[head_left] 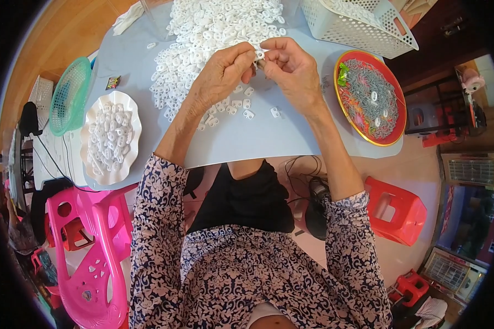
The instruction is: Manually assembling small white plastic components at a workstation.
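Note:
My left hand (228,68) and my right hand (295,70) meet over the far middle of the table. A small white plastic piece with holes (259,55) is pinched between their fingertips. The left fingers are curled tight, partly hiding whatever else they grip. On the right, thumb and forefinger press at the piece while the other fingers bend loosely. Beyond and left of my hands spreads a big heap of similar white pieces (203,38). A few loose ones (248,114) lie just below my wrists.
A red round tray (339,100) of thin grey parts (368,82) stands right. Left are a scalloped white dish (135,118) of white pieces, a small wrapped packet (113,82) and a green basket (71,98). A white perforated basket (362,38), pink chair (99,247) and red stool (398,211) surround me.

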`<control>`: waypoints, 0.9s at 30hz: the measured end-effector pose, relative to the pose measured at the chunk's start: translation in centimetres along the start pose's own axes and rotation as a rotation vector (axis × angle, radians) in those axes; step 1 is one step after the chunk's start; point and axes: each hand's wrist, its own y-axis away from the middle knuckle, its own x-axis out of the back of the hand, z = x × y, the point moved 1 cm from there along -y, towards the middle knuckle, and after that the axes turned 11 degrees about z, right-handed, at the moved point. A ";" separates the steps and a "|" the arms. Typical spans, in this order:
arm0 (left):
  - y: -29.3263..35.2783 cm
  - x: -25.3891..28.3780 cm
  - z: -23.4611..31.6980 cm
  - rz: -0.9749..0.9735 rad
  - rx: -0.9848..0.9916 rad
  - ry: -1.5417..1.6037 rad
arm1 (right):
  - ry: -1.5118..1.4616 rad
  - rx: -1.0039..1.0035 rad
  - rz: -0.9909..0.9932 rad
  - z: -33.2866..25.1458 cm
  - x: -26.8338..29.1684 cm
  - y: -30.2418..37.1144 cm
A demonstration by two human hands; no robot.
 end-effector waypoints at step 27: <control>0.5 0.1 0.9 -0.052 0.043 -0.042 | 0.151 0.225 -0.031 0.5 -0.2 0.3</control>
